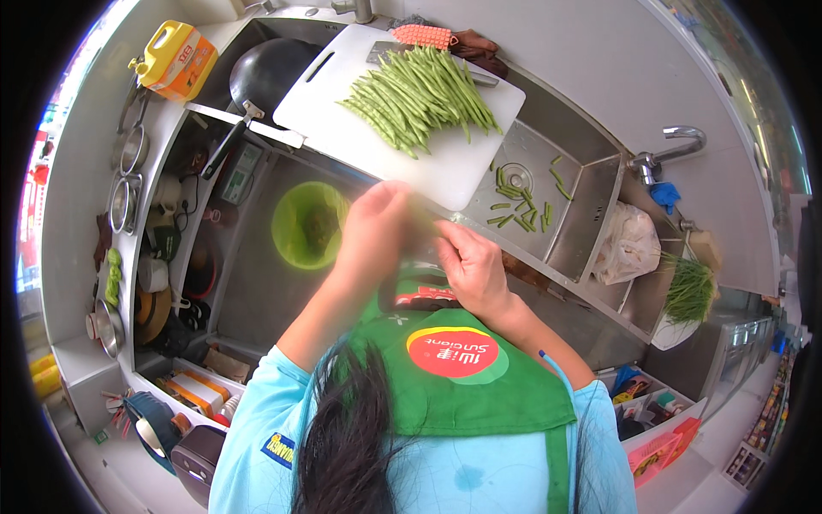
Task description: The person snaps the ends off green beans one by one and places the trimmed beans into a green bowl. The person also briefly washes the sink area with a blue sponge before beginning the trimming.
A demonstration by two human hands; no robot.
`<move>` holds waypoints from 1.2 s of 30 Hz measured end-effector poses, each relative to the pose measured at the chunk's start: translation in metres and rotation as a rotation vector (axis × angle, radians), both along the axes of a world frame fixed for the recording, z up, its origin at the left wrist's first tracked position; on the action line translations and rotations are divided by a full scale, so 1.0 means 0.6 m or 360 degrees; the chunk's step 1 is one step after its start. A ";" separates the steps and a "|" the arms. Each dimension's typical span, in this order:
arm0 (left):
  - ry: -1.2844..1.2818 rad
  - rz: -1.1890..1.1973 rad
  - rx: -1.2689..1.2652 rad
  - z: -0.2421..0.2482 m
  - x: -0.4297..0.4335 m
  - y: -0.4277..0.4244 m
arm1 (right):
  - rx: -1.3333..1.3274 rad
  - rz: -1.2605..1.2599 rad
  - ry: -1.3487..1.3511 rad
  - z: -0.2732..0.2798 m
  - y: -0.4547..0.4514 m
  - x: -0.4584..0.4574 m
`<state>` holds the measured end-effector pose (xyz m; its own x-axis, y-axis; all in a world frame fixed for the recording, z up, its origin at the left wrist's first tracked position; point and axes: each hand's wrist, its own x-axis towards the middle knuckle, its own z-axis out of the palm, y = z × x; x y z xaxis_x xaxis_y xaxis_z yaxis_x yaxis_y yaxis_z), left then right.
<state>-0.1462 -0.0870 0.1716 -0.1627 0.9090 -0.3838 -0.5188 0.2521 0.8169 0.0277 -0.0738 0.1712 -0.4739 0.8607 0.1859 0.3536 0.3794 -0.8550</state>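
Note:
A large pile of whole green beans (pixel 424 96) lies on a white cutting board (pixel 443 180), which spans the sink rim. My left hand (pixel 379 225) is blurred, just off the board's near edge, its fingers close to a blurred greenish thing. Opposite it, my right hand (pixel 472 260) has thumb and fingers pinched together at the other end of that blur, probably a bean. Short cut bean pieces (pixel 526 209) lie in the steel sink basin (pixel 565 238) around the drain. The blade of a knife (pixel 485 79) shows partly from under the pile.
A green bin (pixel 308 225) stands on the floor at the left. A black wok (pixel 270 70) sits behind it, with a yellow jug (pixel 174 61) nearby. Right of the basin are a chrome faucet (pixel 671 151), a plastic bag (pixel 628 244) and thin green stalks (pixel 690 292).

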 end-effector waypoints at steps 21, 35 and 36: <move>0.2725 -0.0583 0.1415 0.040 -0.041 0.001 | -0.2195 0.0304 0.0896 0.008 0.070 0.034; 0.1998 -0.0549 0.1137 0.000 -0.034 0.028 | -0.0718 -0.0033 -0.0105 0.025 0.045 0.081; 0.1739 -0.0488 0.1011 -0.012 -0.033 0.027 | -0.0640 -0.0055 -0.0051 0.021 0.044 0.081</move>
